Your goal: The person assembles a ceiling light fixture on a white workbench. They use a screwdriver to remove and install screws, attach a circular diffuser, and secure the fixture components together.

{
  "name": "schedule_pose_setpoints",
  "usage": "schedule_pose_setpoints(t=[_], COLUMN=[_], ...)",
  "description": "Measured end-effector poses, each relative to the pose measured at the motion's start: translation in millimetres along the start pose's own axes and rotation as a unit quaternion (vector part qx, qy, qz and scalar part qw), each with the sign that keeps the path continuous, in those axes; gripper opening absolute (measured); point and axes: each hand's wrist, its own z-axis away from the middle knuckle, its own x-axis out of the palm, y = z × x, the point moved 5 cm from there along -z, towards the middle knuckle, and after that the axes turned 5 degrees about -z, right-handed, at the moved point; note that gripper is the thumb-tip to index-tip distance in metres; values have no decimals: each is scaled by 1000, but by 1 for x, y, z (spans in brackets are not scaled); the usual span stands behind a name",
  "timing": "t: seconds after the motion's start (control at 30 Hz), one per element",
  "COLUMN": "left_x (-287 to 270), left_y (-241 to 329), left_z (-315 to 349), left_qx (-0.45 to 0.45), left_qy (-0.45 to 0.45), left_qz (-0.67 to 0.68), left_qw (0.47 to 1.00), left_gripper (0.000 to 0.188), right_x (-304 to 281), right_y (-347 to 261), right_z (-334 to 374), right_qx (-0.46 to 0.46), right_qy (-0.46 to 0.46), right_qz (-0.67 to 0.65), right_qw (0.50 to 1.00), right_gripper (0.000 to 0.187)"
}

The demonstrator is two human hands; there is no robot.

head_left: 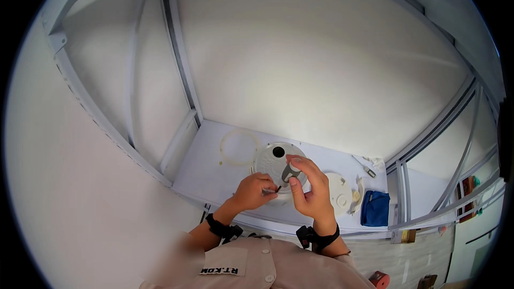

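Observation:
Over a round, pale dish-like housing (263, 158) with a black round opening (278, 152), my two hands are close together. My right hand (313, 190) grips a small grey bottle-like object with a white end (290, 172), tilted down toward the left. My left hand (254, 191) pinches something small and dark near the lower end of that object; its kind is too small to make out. Part of the housing is hidden behind my hands. A flat white round cover (338, 184) lies just right of my right hand.
A thin yellowish ring (239, 132) lies on the white table (201, 166) at left. A folded blue cloth (375, 208), a pale strip (360, 190) and a slim tool with a grey-green handle (369, 171) lie at right. Metal frame posts (179, 48) surround the table.

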Motion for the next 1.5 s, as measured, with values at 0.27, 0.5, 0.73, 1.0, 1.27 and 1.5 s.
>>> schedule_pose_setpoints(t=[0.27,0.5,0.73,1.0,1.27,1.5], left_x=[3,3,7,2,9,7], left_y=[-3,1,-2,4,-3,9], left_z=[0,-4,-3,-5,-3,-1], left_qx=[-17,-12,-7,-18,-23,-17], left_qy=[12,0,21,7,9,48], left_qz=[-6,-20,-18,-17,-13,-63], left_qw=[1000,1000,1000,1000,1000,997], left_gripper=[15,16,15,15,14,16], right_x=[3,6,0,-7,-7,-10], right_y=[-4,14,5,16,12,-6], right_z=[4,10,10,8,14,2], right_qx=[-44,28,-13,45,23,-7], right_qy=[3,9,-5,35,-17,-43], right_qz=[79,-104,82,-24,35,33], right_qw=[996,994,996,998,999,998], right_gripper=[46,45,46,57,58,60])
